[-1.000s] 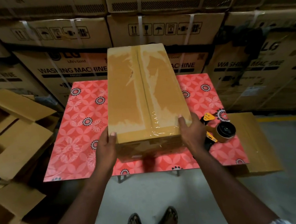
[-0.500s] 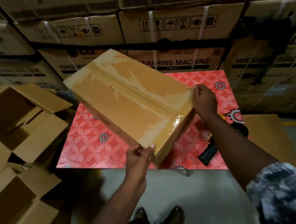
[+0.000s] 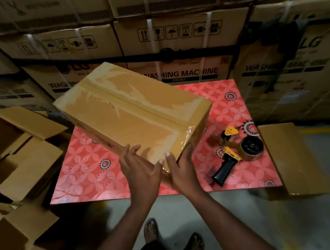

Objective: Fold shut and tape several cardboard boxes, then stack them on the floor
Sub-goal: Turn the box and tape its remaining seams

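A long cardboard box (image 3: 132,111), its top seam and ends sealed with clear tape, sits slanted across the red flower-patterned table (image 3: 84,173), its near corner pointing at me. Both hands meet at that corner. My left hand (image 3: 142,171) lies with straight fingers against the box's long side. My right hand (image 3: 181,169) wraps the corner, thumb on the taped top edge and fingers along the end face. Whether the box rests on the table or hangs just above it is unclear.
A yellow and black tape dispenser (image 3: 237,152) lies on the table's right part. A sealed box (image 3: 292,159) stands on the floor at the right. Open empty boxes (image 3: 15,151) crowd the left. Stacked washing-machine cartons (image 3: 177,35) wall the back. My feet stand below the table edge.
The box has swung from lengthwise to diagonal. My right hand came from the box's right corner to the near corner beside my left hand, which uncovered the tape dispenser.
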Motion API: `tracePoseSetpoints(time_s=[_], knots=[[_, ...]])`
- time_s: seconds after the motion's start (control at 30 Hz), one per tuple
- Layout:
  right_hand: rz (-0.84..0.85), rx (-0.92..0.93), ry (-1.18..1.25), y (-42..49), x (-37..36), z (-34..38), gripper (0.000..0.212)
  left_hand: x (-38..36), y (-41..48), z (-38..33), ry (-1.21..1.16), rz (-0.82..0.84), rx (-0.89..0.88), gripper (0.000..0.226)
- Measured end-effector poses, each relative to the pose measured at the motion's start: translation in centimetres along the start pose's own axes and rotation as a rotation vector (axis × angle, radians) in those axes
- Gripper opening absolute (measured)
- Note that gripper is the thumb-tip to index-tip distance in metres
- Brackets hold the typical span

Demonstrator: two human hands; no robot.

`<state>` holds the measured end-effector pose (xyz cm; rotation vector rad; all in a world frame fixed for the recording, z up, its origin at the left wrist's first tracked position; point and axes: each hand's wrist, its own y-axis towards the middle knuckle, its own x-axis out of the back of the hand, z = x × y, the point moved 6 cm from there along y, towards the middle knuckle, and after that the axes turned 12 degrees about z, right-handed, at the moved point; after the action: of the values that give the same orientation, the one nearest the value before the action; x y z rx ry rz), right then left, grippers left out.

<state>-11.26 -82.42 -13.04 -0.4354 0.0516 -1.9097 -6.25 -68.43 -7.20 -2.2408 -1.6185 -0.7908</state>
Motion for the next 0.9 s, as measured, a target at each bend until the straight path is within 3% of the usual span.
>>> tracePoseSetpoints(time_s=[0.07,0.2,0.33,0.5,0.6,0.67,0.8,0.9], knots=[[0.015,0.015,0.037,1.0,0.9,-0.3,0.105,-0.7,1.5,-0.2,0.15,0.129,-0.105,0.06],[0.169,0.0,0.084,3.7,4.2,-1.5,0.105,-2.6,3.9,-0.2,0.407,0.426,-0.111,0.065],[0.272,0.018,0.093,6.6,9.3,-0.8,0.079,-2.4,6.2,-0.3,0.48,0.495,-0.17,0.075],[0.024,0.017,-0.113,8.4,11.9,1.8,0.05,1.5,10.7,2.9,0.478,0.403,-0.155,0.071],[-0.313,-0.003,-0.48,6.4,9.5,3.1,0.053,5.9,13.4,6.0,0.513,0.294,-0.054,0.064],[-0.445,-0.046,-0.703,4.7,6.7,3.2,0.056,9.4,15.1,8.4,0.535,0.243,0.019,0.066],[-0.448,-0.075,-0.837,3.3,2.5,2.9,0.072,16.7,18.5,13.9,0.63,0.138,0.116,0.068],[-0.445,-0.06,-0.815,3.4,2.1,2.6,0.077,20.0,19.6,16.2,0.576,0.048,0.162,0.056]])
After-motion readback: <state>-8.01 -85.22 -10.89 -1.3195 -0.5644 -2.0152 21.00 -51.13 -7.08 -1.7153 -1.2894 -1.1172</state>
